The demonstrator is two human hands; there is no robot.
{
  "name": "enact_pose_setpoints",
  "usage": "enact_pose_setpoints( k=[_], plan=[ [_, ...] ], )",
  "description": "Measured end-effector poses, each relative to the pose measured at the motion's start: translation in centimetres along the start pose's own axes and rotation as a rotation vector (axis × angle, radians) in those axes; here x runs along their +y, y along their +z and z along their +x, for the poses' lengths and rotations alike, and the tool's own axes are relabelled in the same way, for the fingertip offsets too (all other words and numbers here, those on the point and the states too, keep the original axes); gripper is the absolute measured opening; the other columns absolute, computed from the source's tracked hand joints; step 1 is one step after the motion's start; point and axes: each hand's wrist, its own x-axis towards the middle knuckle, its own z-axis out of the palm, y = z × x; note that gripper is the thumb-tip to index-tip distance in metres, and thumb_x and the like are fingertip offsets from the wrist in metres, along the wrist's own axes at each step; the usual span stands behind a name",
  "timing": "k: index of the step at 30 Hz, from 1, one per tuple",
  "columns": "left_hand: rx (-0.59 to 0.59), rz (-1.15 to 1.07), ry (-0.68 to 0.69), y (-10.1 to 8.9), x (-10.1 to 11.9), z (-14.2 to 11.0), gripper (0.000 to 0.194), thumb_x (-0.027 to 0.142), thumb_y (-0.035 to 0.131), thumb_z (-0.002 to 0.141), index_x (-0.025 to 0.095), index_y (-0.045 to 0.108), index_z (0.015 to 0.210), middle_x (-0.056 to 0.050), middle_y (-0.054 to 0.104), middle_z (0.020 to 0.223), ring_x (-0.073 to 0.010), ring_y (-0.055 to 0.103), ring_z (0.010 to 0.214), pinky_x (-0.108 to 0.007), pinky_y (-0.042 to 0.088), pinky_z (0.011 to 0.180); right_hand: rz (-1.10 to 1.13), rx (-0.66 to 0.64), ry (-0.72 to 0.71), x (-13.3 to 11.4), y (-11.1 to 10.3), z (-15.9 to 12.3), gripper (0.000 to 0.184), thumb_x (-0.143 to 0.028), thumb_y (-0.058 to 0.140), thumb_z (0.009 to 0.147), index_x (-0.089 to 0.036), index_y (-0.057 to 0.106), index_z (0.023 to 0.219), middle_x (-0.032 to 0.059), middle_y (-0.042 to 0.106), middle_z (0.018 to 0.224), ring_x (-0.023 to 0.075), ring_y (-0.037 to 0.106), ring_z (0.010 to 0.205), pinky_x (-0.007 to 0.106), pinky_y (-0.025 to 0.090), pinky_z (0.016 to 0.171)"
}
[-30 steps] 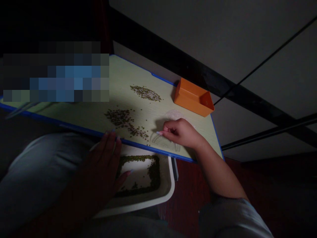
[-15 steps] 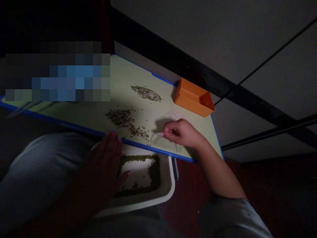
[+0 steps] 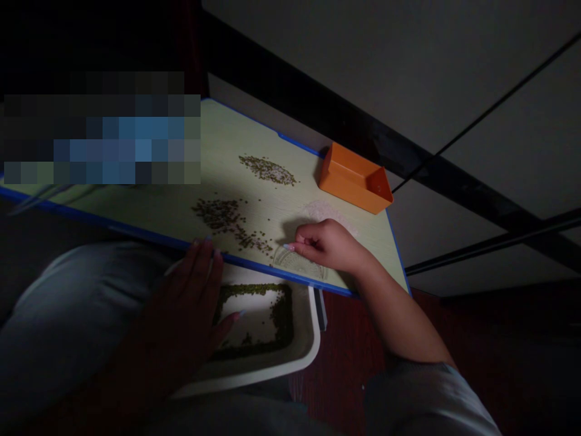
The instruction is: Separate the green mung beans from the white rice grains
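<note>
My right hand (image 3: 330, 243) is closed in a pinch at the upper edge of a clear protractor (image 3: 302, 263), which lies on or just over the pale tabletop near its front edge. Left of it spreads a pile of small dark grains (image 3: 220, 215), with stragglers trailing toward the protractor. Farther back is a pile of greenish grains mixed with paler ones (image 3: 269, 171). Pale fine grains (image 3: 329, 212) lie behind my right hand. My left hand (image 3: 195, 290) rests at the table's front edge, fingers stretched out, holding nothing.
An open orange box (image 3: 356, 181) stands at the back right of the blue-edged table (image 3: 181, 157). Below the front edge, a white basin (image 3: 313, 339) holds green grains along its inner sides. Cabinet doors (image 3: 476, 91) rise behind. A blurred-out patch covers the table's left part.
My right hand and the protractor have shifted slightly left, toward the dark grains. My left hand has stayed in place, and the grain piles look the same.
</note>
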Motion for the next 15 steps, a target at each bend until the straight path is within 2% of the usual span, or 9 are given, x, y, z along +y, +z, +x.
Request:
enact_pose_setpoints(
  k=[5, 15],
  plan=[
    [-0.001, 0.002, -0.003, 0.01, 0.14, 0.13, 0.083, 0.057, 0.033, 0.082, 0.006, 0.008, 0.143, -0.026, 0.022, 0.152, -0.0340, 0.015, 0.144, -0.054, 0.027, 0.113, 0.033, 0.009, -0.013, -0.01, -0.02, -0.02, 0.031, -0.036, 0.053, 0.088, -0.017, 0.050, 0.063, -0.0066, 0.039, 0.052, 0.0060, 0.030, 0.051, 0.023, 0.020, 0.056],
    [-0.005, 0.010, -0.015, 0.08, 0.15, 0.02, 0.084, 0.059, 0.031, 0.082, 0.008, 0.007, 0.144, -0.025, 0.023, 0.152, -0.0331, 0.015, 0.144, -0.053, 0.027, 0.114, -0.036, 0.004, 0.013, 0.03, 0.06, -0.01, 0.032, -0.037, 0.052, 0.088, -0.017, 0.051, 0.064, -0.0056, 0.041, 0.053, 0.0059, 0.031, 0.051, 0.024, 0.020, 0.055]
  ],
)
